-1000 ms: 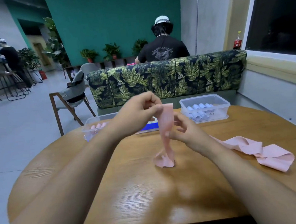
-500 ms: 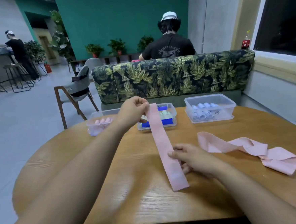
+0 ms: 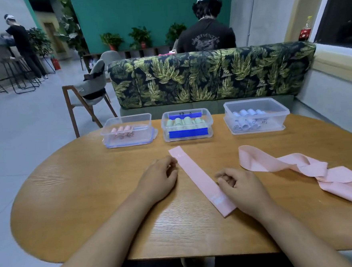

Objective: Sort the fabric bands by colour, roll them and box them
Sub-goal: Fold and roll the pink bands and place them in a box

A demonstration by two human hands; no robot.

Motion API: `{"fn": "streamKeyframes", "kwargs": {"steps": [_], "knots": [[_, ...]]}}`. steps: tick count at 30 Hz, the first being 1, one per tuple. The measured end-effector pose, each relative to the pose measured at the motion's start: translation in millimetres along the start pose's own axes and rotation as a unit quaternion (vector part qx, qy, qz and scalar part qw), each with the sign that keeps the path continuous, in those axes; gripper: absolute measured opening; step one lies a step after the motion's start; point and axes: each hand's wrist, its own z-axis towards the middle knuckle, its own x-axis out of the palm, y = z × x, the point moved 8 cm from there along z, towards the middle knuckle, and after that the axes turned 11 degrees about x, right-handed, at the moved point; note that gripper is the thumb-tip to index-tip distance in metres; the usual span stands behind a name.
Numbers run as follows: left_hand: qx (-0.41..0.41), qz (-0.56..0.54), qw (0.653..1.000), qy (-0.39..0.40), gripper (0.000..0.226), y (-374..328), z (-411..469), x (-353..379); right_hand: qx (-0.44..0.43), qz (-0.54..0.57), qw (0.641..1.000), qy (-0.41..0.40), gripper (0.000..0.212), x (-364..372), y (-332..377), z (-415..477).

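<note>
Pink band (image 3: 199, 179) lay flat on the wooden desk (image 3: 92, 201), in front of the middle box (image 3: 187, 111) that held green rolls. Its long axis ran on a diagonal. The far end pointed up at that box, stopping short of its front wall. The near end ran away from the box, toward the person and off to the right. A small pale mark showed near each end (too small to read).

The left hand (image 3: 157, 176) rested on the desk in front of the middle box and a little to its left. Its grip was slack, fingers loosely curled round nothing, their tips just beside the band's left edge near the far end. The right hand (image 3: 243, 189) sat farther from the box, against the band's right edge by the near end. Its fingers (image 3: 226, 180) were curled in at the fabric; whether that grip had nipped the band or only leaned on it could not be told.

A second pink band (image 3: 298, 166), loose and twisted, sprawled on the desk to the right of the middle box and nearer the person. Left of the middle box stood a clear box (image 3: 108, 138) with pink rolls, and right of it another (image 3: 278, 122) with pale blue rolls. Behind the middle box rose a leaf-print sofa (image 3: 208, 74).
</note>
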Motion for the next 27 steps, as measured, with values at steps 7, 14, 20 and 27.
{"fn": "streamKeyframes", "kwargs": {"steps": [7, 14, 20, 27], "knots": [[0.028, 0.032, 0.997, 0.069, 0.042, -7.7, 16.0, 17.7, -0.026, 0.060, 0.991, 0.113, 0.019, 11.1, 13.2, -24.1], [0.040, 0.025, 0.999, 0.027, 0.028, -29.8, -25.6, 8.0, -0.052, 0.038, 0.994, 0.090, 0.019, 8.8, 15.8, -29.0], [0.081, 0.016, 0.997, 0.006, 0.023, -61.6, -78.7, -0.8, -0.078, 0.031, 0.989, 0.119, 0.023, 10.8, 21.3, -45.4], [0.165, -0.043, 0.984, 0.052, 0.027, -91.6, -104.6, -5.6, -0.102, 0.047, 0.988, 0.103, 0.022, 3.9, 26.6, -60.6]]}}
